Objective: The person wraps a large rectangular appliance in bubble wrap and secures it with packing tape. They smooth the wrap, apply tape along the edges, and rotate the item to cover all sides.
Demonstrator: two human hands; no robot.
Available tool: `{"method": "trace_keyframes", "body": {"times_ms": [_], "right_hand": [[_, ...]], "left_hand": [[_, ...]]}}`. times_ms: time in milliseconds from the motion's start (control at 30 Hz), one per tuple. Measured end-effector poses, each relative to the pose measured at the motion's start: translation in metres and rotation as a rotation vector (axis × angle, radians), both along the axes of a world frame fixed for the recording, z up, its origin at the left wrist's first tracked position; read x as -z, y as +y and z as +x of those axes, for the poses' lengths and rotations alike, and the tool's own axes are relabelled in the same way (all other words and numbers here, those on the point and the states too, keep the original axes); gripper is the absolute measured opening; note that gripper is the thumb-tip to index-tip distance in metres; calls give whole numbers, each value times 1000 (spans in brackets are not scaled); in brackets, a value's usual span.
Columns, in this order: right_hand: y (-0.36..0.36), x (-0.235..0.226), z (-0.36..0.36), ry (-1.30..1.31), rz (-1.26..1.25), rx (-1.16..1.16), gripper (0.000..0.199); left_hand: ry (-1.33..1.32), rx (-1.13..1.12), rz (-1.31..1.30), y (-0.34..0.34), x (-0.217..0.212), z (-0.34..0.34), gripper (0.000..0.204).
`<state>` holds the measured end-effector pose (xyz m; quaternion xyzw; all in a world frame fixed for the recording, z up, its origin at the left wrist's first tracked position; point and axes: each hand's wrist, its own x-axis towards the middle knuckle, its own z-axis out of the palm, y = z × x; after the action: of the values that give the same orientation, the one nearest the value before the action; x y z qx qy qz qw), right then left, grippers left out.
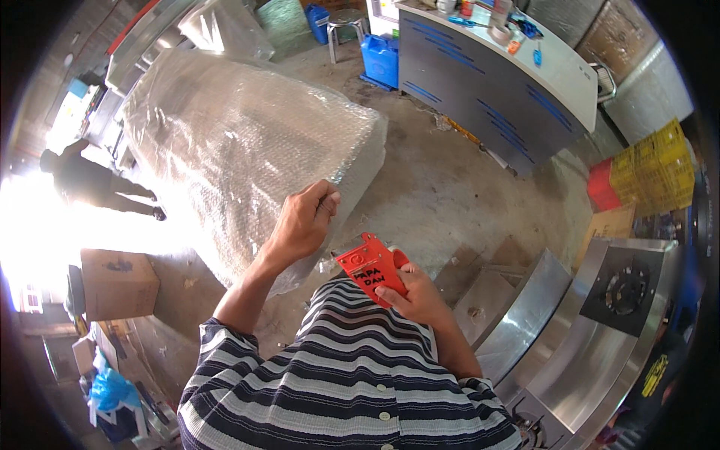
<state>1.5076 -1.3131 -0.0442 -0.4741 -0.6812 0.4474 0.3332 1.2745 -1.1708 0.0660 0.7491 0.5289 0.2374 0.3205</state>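
A big boxy bundle in clear bubble wrap [247, 150] lies in front of me and to the left. My left hand [301, 223] is at its near right edge with the fingers curled closed. Whatever those fingers pinch, if anything, is hidden. Lower and to the right, close to my striped shirt, my right hand [418, 296] grips a red tape dispenser [366, 271] with black handwriting on its side. A small gap separates the dispenser from the wrapped bundle.
Stainless steel stove units [570, 375] stand close at my right. Beyond are a grey counter [480, 90] with tools, a blue jerrycan [380, 61], a metal stool [345, 21] and yellow crates [654, 169]. A cardboard box [118, 283] and another person [90, 178] are at left.
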Motion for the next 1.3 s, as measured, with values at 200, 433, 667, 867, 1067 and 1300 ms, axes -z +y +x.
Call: {"method": "trace_keyframes", "body": {"times_ms": [200, 433, 667, 867, 1067, 1300], "right_hand": [[47, -36, -19, 108, -15, -122, 31], [76, -55, -45, 150, -222, -147, 41], [103, -38, -63, 177, -357, -106, 43], [108, 6, -68, 204, -432, -93, 51], [109, 51, -61, 66, -465, -137, 56], [115, 134, -70, -2, -384, -120, 59]], "left_hand": [[66, -206, 189, 3, -2, -34, 17], [142, -400, 264, 18, -7, -71, 19], [371, -387, 487, 45, 50, -109, 16], [527, -421, 473, 44, 80, -117, 46], [564, -462, 365, 46, 88, -127, 78], [581, -489, 253, 52, 83, -126, 67]]}}
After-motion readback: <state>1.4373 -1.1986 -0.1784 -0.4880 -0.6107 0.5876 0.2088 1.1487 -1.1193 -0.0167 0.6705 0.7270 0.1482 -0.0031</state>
